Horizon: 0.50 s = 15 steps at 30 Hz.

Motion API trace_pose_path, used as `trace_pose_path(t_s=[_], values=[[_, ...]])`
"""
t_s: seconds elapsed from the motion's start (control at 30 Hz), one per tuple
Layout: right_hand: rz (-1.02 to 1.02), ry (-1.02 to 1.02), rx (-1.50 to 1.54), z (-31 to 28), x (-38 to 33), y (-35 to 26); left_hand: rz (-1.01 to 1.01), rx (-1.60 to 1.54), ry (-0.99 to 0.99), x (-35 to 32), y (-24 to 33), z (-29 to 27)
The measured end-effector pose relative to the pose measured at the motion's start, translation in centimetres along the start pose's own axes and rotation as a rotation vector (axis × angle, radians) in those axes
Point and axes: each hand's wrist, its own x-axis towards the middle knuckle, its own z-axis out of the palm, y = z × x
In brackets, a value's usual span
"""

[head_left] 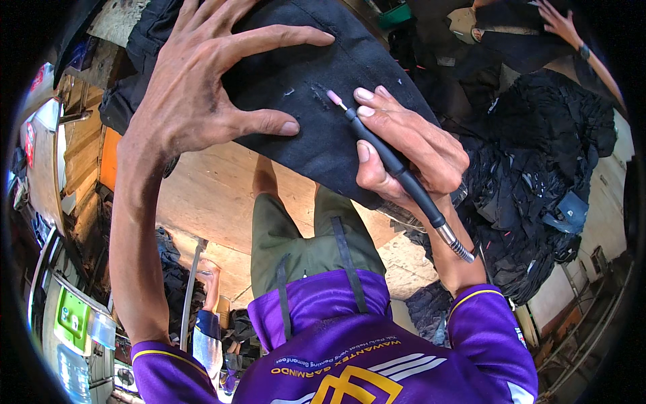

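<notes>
Black, thick cloth (279, 81), which looks like part of a garment, lies stretched out before me with a small worn, frayed patch on it. My left hand (188, 94) rests on its left part, fingers spread and thumb stretched out, holding nothing. My right hand (431, 148) grips a slim black rotary grinding pen (412, 183) between thumb and fingers. The pen's small pink stone tip (334, 97) is at the frayed patch; I cannot tell whether it touches. A coiled metal sleeve (456, 244) comes off the pen's rear end, beside my right wrist.
A large heap of dark garments (518, 182) lies to the right. At the upper right another person's hand (560, 23) reaches over dark cloth. A green-lidded container (73, 320) and a clear plastic bottle (73, 374) stand at the lower left. Another person's leg (210, 283) shows behind a metal pole (192, 293).
</notes>
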Motion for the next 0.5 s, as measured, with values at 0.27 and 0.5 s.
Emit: trace_pose_path(t_s=[0.27,0.5], values=[[0.027,0.004,0.021,-0.4,0.4,-0.3,-0.07,0.032,-0.1,0.0,0.4,-0.9],[-0.074,0.095,-0.016,2.1,2.8,0.9,0.032,-0.017,-0.071,0.4,-1.2,-0.9]])
